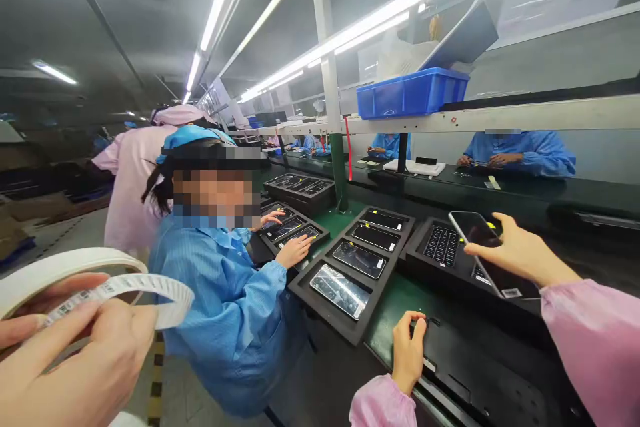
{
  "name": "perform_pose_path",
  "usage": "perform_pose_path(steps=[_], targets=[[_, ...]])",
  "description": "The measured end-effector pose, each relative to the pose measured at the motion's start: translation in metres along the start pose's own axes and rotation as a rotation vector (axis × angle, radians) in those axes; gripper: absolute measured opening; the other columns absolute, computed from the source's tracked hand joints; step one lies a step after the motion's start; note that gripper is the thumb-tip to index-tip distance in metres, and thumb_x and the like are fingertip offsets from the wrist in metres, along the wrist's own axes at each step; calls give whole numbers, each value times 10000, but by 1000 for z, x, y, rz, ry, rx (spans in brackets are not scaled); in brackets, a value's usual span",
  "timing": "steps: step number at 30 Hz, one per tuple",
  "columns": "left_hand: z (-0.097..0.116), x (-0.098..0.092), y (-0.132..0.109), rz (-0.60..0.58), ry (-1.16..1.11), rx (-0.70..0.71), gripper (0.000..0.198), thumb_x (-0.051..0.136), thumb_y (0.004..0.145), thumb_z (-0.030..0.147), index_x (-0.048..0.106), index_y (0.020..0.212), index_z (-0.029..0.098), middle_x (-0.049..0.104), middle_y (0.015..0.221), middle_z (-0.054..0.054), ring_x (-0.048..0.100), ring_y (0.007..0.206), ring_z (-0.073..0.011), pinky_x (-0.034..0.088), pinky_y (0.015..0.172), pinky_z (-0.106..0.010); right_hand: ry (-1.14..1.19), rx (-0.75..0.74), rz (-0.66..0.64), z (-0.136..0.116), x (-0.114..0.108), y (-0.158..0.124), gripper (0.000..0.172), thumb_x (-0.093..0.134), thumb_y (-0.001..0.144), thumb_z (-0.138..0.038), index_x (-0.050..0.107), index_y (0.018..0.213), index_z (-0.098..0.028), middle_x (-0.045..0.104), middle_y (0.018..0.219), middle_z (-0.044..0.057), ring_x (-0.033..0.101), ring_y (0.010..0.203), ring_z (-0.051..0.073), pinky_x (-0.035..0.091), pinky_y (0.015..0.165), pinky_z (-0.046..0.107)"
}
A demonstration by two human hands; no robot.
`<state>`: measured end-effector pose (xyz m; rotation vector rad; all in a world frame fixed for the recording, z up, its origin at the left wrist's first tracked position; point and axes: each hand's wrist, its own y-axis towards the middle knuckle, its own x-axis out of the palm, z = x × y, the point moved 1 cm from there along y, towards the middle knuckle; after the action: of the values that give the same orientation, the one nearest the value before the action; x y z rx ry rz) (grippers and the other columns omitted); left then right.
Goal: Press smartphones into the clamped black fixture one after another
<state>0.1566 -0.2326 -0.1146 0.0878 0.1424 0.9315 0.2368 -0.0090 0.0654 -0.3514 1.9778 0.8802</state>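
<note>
My right hand (515, 250), in a pink sleeve, grips a smartphone (477, 230) by its sides, thumb on the near edge. The phone is tilted above a black tray holding a block of small dark parts (443, 245). Lower down, my left hand (410, 347) has curled fingers, thumb and forefinger tips close together. Whether anything small is between them I cannot make out. It is just above the bench edge, beside a flat black tray (475, 360). Left of it lies a dark tray (300, 287) with several phones (340, 290) in its slots.
At the left, another person's hands (100, 353) hold a white tape roll (65, 260) and a strip of barcode labels (170, 297). A seated co-worker in blue (215, 307) touches phones in another tray. A blue bin (410, 93) stands on the shelf overhead; a post (339, 167) rises behind.
</note>
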Motion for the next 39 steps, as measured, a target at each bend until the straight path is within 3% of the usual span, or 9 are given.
perform_pose_path(steps=[4, 8, 12, 15, 21, 25, 29, 34, 39], targets=[[13, -12, 2, 35, -37, 35, 245, 506, 834, 375, 652, 931, 203, 653, 967, -73, 568, 948, -235, 405, 882, -367, 84, -199, -40, -55, -1, -50, 933, 631, 645, -504, 224, 1379, -97, 546, 1061, 166, 565, 945, 278, 437, 810, 354], [46, -35, 10, 49, -142, 101, 331, 451, 869, 419, 555, 1102, 208, 582, 1146, -73, 532, 1067, -218, 379, 949, -352, 154, -385, -26, -78, 3, -93, 897, 606, 659, -376, 164, 1410, -164, 519, 1033, 111, 525, 947, 266, 435, 861, 399], [77, -50, 24, -222, -577, 26, 453, 423, 874, 468, 413, 1252, 219, 598, 1106, -90, 622, 883, -191, 481, 773, -319, 234, -416, -91, -79, 7, -128, 887, 555, 664, -271, 102, 1426, -235, 487, 1130, 81, 485, 1004, 250, 429, 909, 415], [85, -49, 32, -360, -563, -58, 535, 546, 828, 395, 372, 1300, 213, 638, 1031, -81, 633, 857, -192, 492, 745, -311, 268, -374, -121, -73, 13, -146, 912, 551, 642, -230, 92, 1429, -260, 478, 1172, 73, 467, 1026, 250, 432, 919, 429], [80, -28, 38, -439, -276, -30, 445, 636, 751, 386, 563, 1119, 146, 684, 955, -82, 643, 832, -202, 503, 766, -318, 279, -298, -126, -52, 27, -164, 920, 558, 609, -203, 132, 1423, -250, 471, 1240, 76, 453, 1090, 257, 436, 922, 434], [72, -20, 42, -398, -295, -16, 451, 601, 775, 399, 542, 1131, 127, 678, 984, -111, 653, 858, -224, 517, 783, -353, 227, -176, -6, -31, 28, -178, 851, 591, 655, -246, 188, 1404, -275, 391, 1338, 65, 384, 1208, 276, 344, 1012, 485], [61, -17, 42, -416, -253, -31, 454, 544, 811, 425, 510, 1154, 129, 669, 1001, -121, 659, 874, -229, 529, 776, -361, 401, 28, 12, -9, 33, -198, 814, 566, 702, -236, 155, 1403, -277, 309, 1392, 43, 343, 1265, 217, 346, 1045, 403], [40, -6, 34, -506, -69, -26, 441, 528, 804, 444, 533, 1126, 142, 679, 906, -92, 658, 778, -207, 535, 679, -328, 517, 206, -37, 10, 40, -224, 929, 645, 612, -226, 160, 1402, -282, 424, 1288, 41, 442, 1175, 207, 380, 1008, 379], [27, -1, 34, -443, 234, 117, 363, 615, 717, 447, 654, 968, 187, 597, 859, -54, 565, 790, -214, 478, 731, -364, 503, 324, -78, 22, 38, -239, 979, 687, 561, -269, 181, 1399, -295, 500, 1191, 31, 487, 1110, 212, 404, 963, 394]])
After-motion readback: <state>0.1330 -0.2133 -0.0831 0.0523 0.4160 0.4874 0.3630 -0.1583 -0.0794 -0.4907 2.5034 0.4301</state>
